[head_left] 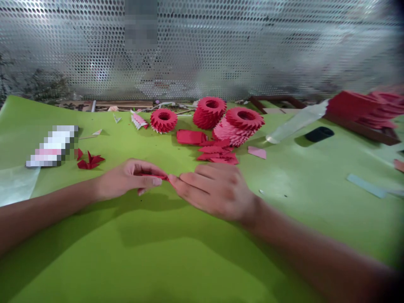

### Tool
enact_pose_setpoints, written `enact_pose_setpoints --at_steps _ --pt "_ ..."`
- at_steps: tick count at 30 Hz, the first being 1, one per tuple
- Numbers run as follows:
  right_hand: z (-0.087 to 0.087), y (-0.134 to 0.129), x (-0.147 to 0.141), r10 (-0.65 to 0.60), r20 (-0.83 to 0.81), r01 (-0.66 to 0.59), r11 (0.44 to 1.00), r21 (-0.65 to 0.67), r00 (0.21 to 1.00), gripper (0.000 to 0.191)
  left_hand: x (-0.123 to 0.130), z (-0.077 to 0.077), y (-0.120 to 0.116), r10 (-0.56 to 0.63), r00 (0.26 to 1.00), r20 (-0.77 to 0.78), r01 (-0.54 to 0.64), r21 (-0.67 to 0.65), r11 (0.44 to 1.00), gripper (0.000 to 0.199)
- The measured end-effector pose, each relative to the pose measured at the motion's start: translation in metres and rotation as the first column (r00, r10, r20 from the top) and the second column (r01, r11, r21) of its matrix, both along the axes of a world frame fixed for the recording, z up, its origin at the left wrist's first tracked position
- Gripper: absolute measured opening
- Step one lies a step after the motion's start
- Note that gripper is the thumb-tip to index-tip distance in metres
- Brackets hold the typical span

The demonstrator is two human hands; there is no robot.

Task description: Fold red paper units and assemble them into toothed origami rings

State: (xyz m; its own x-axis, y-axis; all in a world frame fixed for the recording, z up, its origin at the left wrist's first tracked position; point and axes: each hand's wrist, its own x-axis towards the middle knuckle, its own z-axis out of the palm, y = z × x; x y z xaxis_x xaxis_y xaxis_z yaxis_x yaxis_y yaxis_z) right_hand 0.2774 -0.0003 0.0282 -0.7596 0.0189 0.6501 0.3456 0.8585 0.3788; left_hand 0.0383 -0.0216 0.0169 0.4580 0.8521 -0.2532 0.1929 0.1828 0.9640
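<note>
A small piece of folded red paper (164, 178) is pinched between both hands over the green table. My left hand (132, 180) grips its left part between thumb and fingers. The fingertips of my right hand (214, 189) are closed on its right end, with the knuckles up. Just beyond my right hand lies a loose pile of red folded pieces (218, 152). A flat stack of red paper (190, 136) sits behind that pile. To the left of my left hand are dark red folded pieces (90, 160).
Red and pink paper rings (163, 120) stand at the back, some stacked tall (239, 126). On the right are a glue bottle (295, 122), a black cylinder (320, 134) and a brown tray (372, 131) with red paper. A pale strip (366, 186) lies near the right edge.
</note>
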Motion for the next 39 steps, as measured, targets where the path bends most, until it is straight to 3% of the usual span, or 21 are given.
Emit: enact_pose_setpoints --at_steps 8,11,12,13,15,17,18,20,23,26,28,34,36,39 --pt "-0.007 0.007 0.002 0.051 0.074 -0.042 0.992 -0.119 0.996 0.013 0.003 0.000 -0.003 -0.053 0.993 -0.107 0.061 0.072 0.996 0.034" --pt "-0.007 0.007 0.001 0.000 0.042 0.016 0.929 -0.369 0.999 0.026 0.004 -0.004 -0.008 0.010 0.991 -0.132 0.025 0.260 0.965 0.032" --pt "-0.006 0.007 0.001 -0.047 0.021 0.051 0.863 -0.503 0.999 0.033 0.004 -0.004 -0.010 0.050 0.988 -0.148 0.008 0.366 0.930 0.030" --pt "-0.005 0.007 0.000 -0.098 0.007 0.079 0.762 -0.643 0.995 0.038 0.005 -0.005 -0.012 0.092 0.980 -0.175 0.003 0.478 0.878 0.028" --pt "-0.004 0.007 -0.001 -0.157 0.017 0.093 0.494 -0.864 0.987 0.040 0.006 -0.005 -0.015 0.168 0.956 -0.240 0.034 0.660 0.750 0.025" --pt "-0.004 0.006 -0.003 -0.141 0.038 0.071 0.238 -0.969 0.989 0.044 0.007 -0.006 -0.016 0.219 0.928 -0.301 0.096 0.762 0.640 0.024" --pt "-0.005 0.007 -0.004 -0.123 0.037 0.054 0.142 -0.988 0.992 0.046 0.007 -0.006 -0.016 0.235 0.917 -0.323 0.126 0.793 0.597 0.023" --pt "-0.007 0.007 -0.005 -0.115 0.026 0.030 0.031 -0.999 0.993 0.047 0.006 -0.008 -0.016 0.252 0.906 -0.341 0.171 0.838 0.518 0.022" --pt "-0.008 0.006 -0.007 -0.139 0.036 0.033 -0.030 -0.999 0.990 0.046 0.005 -0.009 -0.015 0.252 0.900 -0.355 0.214 0.865 0.455 0.021" --pt "-0.008 0.005 -0.009 -0.126 0.080 0.066 -0.112 -0.992 0.989 0.044 0.005 -0.009 -0.016 0.220 0.889 -0.402 0.282 0.858 0.429 0.020" --pt "-0.008 0.003 -0.011 -0.117 0.082 0.064 -0.155 -0.986 0.990 0.042 0.005 -0.009 -0.016 0.219 0.874 -0.434 0.317 0.850 0.420 0.021" --pt "-0.010 0.002 -0.010 -0.138 0.059 0.028 -0.216 -0.976 0.989 0.040 0.004 -0.010 -0.017 0.264 0.864 -0.428 0.294 0.856 0.424 0.023" --pt "-0.010 0.003 -0.009 -0.129 0.025 -0.003 -0.212 -0.977 0.991 0.040 0.004 -0.009 -0.016 0.276 0.873 -0.402 0.261 0.863 0.433 0.023" --pt "-0.009 0.005 -0.008 -0.104 -0.017 -0.031 -0.138 -0.990 0.994 0.040 0.004 -0.008 -0.015 0.312 0.871 -0.380 0.211 0.862 0.460 0.031"
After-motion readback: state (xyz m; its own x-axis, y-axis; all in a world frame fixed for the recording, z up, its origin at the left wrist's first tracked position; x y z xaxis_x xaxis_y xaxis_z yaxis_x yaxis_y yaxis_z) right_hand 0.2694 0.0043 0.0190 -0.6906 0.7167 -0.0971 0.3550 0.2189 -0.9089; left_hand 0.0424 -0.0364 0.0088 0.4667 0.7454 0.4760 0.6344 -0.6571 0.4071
